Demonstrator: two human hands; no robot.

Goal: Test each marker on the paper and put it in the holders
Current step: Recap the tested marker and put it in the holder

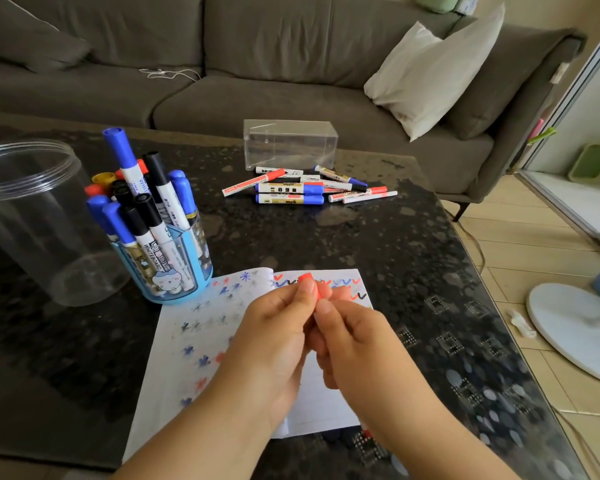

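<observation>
Both hands meet just above the paper [187, 327]: the left hand [274, 337] and right hand [357, 344] each keep a pinching grip on the red marker [310, 289], right of the blue holder [167, 268].

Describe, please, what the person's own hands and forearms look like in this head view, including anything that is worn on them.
The left hand and right hand are bare, with no gloves, rings, watch or bracelets in view. Both forearms are bare too, with no sleeve showing down to the bottom edge of the picture. The fingernails that show are short and unpainted.
</observation>
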